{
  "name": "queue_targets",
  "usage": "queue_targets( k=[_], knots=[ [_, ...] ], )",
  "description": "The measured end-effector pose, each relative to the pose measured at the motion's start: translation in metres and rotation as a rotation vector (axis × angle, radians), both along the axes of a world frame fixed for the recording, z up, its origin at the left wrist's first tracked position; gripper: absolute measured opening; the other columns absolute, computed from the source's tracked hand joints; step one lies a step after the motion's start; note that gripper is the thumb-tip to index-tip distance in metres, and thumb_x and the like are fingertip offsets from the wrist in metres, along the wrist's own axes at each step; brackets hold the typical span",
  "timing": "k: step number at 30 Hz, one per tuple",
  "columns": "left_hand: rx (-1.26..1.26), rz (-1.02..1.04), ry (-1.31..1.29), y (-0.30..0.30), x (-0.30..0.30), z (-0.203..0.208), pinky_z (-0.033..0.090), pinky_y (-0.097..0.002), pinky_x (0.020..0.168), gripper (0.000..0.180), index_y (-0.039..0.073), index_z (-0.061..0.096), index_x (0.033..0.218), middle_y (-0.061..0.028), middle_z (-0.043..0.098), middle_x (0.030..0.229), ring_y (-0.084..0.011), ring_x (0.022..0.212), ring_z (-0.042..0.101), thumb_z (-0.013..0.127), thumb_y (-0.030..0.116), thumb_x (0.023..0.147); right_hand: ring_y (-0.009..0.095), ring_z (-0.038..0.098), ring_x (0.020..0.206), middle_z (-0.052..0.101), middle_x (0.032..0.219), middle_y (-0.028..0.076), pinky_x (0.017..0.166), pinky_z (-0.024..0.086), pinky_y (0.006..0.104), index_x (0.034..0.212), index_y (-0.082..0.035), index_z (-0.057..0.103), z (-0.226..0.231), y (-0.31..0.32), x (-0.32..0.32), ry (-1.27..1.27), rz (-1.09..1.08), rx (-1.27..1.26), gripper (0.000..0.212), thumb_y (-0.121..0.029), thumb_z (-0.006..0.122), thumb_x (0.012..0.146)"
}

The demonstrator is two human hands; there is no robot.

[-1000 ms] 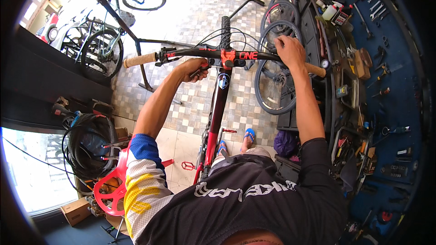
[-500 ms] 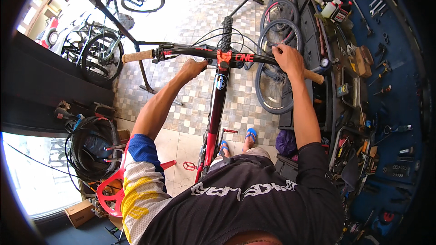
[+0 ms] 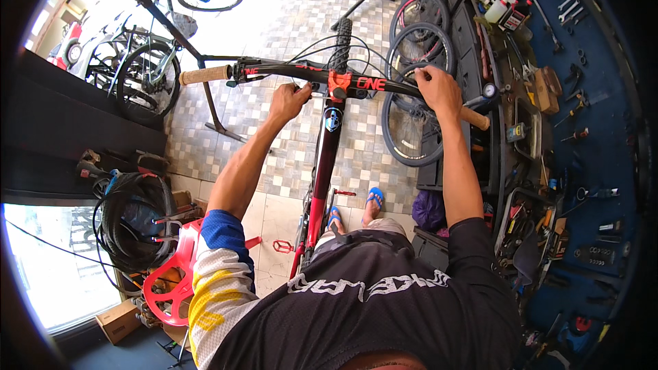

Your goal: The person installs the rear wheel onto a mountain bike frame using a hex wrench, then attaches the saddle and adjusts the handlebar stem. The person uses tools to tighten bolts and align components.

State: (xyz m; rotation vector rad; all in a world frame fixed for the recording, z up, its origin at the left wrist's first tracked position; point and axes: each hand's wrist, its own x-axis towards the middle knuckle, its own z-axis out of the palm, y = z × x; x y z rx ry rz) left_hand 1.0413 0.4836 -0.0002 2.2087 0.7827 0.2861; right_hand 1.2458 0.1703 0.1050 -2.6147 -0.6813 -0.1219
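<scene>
A mountain bike stands upright in front of me, its dark red frame (image 3: 327,154) running toward my body. Its black handlebar (image 3: 274,70) spans left to right, held by an orange stem (image 3: 338,85). Just below the bar, left of the stem, my left hand (image 3: 289,102) is closed. A thin metal rod, resembling a hex key, shows between its fingertips and the stem. My right hand (image 3: 440,90) lies over the bar inboard of the right cork-coloured grip (image 3: 475,118), its fingers bent around it. The left grip (image 3: 205,75) is untouched.
Several loose wheels (image 3: 419,55) lean against a dark cabinet on the right. Beyond it, tools hang on a blue wall panel (image 3: 596,157). At left are coiled tyres (image 3: 130,226) and a red plastic chair (image 3: 171,288). Other bikes (image 3: 147,82) stand at far left.
The view has shifted slightly. My left hand has turned a little below the bar, and the thin rod beside the stem shows more clearly. My right hand stays on the bar.
</scene>
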Motion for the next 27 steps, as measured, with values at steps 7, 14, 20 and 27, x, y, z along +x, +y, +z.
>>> queue_targets(
  k=[7, 14, 20, 27],
  knots=[
    [0.012, 0.033, -0.117, -0.007, -0.002, -0.002, 0.053, -0.0453, 0.066, 0.06, -0.002, 0.073, 0.075, -0.0228, 0.067, 0.067, -0.0365, 0.066, 0.069, 0.065, 0.056, 0.091, 0.042, 0.07, 0.093, 0.075, 0.095, 0.018, 0.08, 0.055, 0.0509, 0.1, -0.011, 0.077, 0.003, 0.002, -0.004, -0.022, -0.028, -0.025, 0.038, -0.044, 0.059, 0.097],
    [0.014, 0.045, -0.206, -0.008, -0.001, -0.013, 0.052, -0.0446, 0.064, 0.06, -0.003, 0.07, 0.073, -0.0223, 0.066, 0.065, -0.0358, 0.063, 0.068, 0.066, 0.055, 0.091, 0.042, 0.07, 0.093, 0.075, 0.095, 0.018, 0.08, 0.054, 0.0507, 0.1, -0.011, 0.078, 0.005, 0.003, -0.005, -0.027, -0.052, -0.06, 0.039, -0.045, 0.059, 0.097],
    [0.035, 0.046, -0.265, -0.014, -0.002, -0.014, 0.052, -0.0443, 0.063, 0.06, -0.004, 0.068, 0.071, -0.0225, 0.065, 0.063, -0.0358, 0.062, 0.067, 0.068, 0.052, 0.092, 0.042, 0.07, 0.092, 0.075, 0.095, 0.018, 0.08, 0.054, 0.051, 0.098, -0.011, 0.078, 0.004, -0.001, -0.006, -0.03, -0.055, -0.051, 0.039, -0.045, 0.058, 0.097],
    [0.099, 0.063, -0.277, -0.016, -0.001, -0.017, 0.05, -0.0423, 0.061, 0.055, -0.003, 0.067, 0.07, -0.0202, 0.065, 0.063, -0.0315, 0.058, 0.064, 0.07, 0.047, 0.092, 0.043, 0.07, 0.089, 0.075, 0.091, 0.019, 0.078, 0.054, 0.0515, 0.096, -0.011, 0.078, 0.0, -0.005, -0.003, -0.036, -0.052, -0.025, 0.039, -0.045, 0.058, 0.096]
  ],
)
